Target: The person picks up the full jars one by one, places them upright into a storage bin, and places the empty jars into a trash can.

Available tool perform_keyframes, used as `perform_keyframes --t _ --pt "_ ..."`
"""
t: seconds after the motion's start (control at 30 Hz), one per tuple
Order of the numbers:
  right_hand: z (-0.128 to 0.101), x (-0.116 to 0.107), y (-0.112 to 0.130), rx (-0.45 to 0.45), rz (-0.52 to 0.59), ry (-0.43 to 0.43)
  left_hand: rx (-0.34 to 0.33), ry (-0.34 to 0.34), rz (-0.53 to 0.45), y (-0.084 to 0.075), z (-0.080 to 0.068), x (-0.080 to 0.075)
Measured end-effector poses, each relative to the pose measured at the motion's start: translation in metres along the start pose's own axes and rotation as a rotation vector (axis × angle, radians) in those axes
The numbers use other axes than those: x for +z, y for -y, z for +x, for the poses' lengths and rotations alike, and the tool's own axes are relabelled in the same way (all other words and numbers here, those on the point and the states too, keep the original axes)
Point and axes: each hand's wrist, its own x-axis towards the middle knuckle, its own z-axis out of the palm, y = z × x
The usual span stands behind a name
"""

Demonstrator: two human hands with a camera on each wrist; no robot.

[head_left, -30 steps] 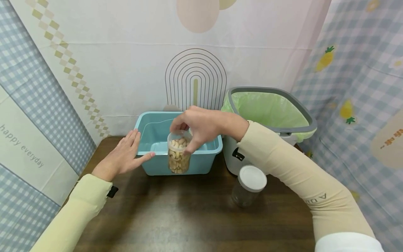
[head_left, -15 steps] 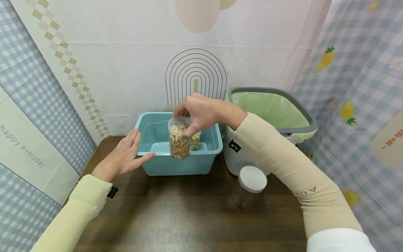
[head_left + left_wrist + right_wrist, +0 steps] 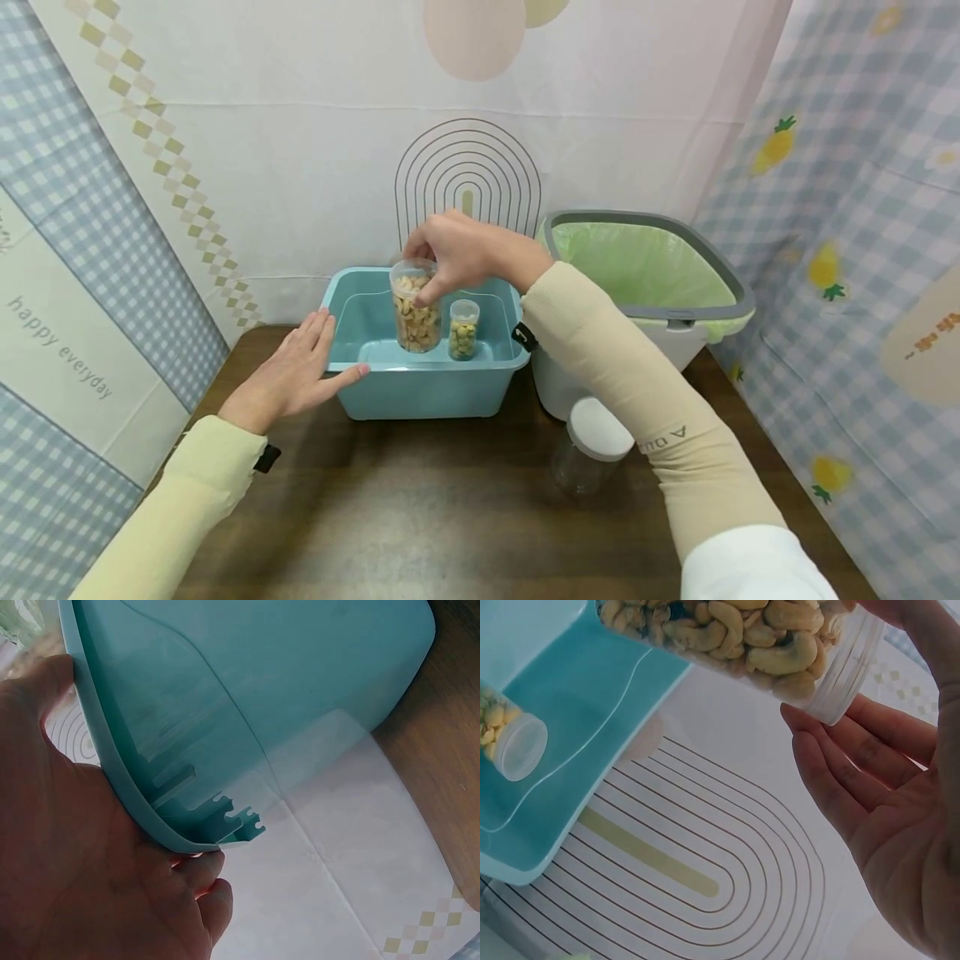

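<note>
Over the blue bin [image 3: 420,392] at the back of the tabletop [image 3: 450,517], the right hand [image 3: 465,250] holds a clear jar of cashews [image 3: 415,312] from above, its fingers [image 3: 832,787] curled round the jar's rim and pinching it there; the jar hangs upright inside the bin's mouth, and whether its base touches the floor of the bin cannot be told. Just beside it, to the right, a smaller jar [image 3: 463,330] of yellowish pieces stands in the bin — the two look close but apart. The left hand [image 3: 296,375] lies flat against the bin's left corner, fingers straight, thumb along the front rim, steadying it without gripping. The likeliest slip, as I judge it, is at the rim: a pinch from the top gives little hold on a full jar, and a tilt could let it drop or swing into the small jar and knock that over. No lid can be made out on the cashew jar, so a tip might also spill nuts. The bin's left half is open, which leaves room to set the jar down away from its neighbour; the right side is tighter, with the bin's wall and the green-lined waste bin [image 3: 645,275] just beyond. A lidded clear jar [image 3: 592,446] stands under the right forearm — a lowered elbow could catch it.
</note>
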Motion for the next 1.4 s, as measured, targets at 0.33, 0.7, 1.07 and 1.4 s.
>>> perform_keyframes --t 0.33,0.7,1.07,1.4 --pt "0.025 0.011 -0.014 0.028 -0.034 -0.027 -0.002 0.0 0.007 0.0 0.001 0.002" --pt "0.048 0.033 -0.047 0.115 0.013 -0.048 -0.002 -0.015 0.008 0.002 -0.003 0.004" --pt "0.057 0.056 -0.081 0.148 0.052 -0.055 0.004 -0.01 -0.001 0.002 -0.001 0.003" --pt "0.064 0.073 -0.096 0.147 0.066 -0.053 0.004 -0.022 -0.001 0.003 -0.001 0.002"
